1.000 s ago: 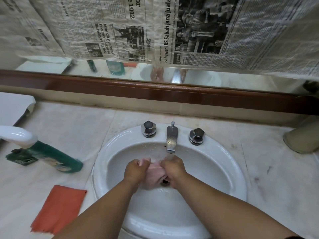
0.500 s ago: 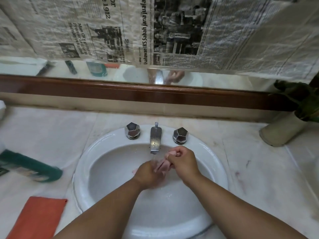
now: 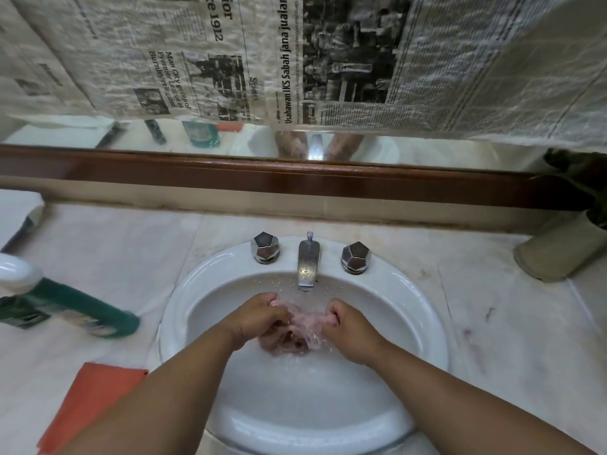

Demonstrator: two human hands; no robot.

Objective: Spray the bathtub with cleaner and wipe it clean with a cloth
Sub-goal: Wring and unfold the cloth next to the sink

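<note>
Now rinsing a pink cloth (image 3: 303, 318) under the running tap (image 3: 308, 261), spread between left hand (image 3: 259, 318) and right hand (image 3: 351, 330), fingers (image 3: 335, 311) clenched on it.

2 hands (image 3: 259, 318) (image 3: 348, 330), 2 cloths (image 3: 305, 320) (image 3: 95, 399), 2 knobs (image 3: 265, 247) (image 3: 356, 256)

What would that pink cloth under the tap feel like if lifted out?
Probably floppy: the pink cloth bunches and sags between the left hand and right hand. Likely heavy for its size and dripping, since the tap runs over it.
</note>
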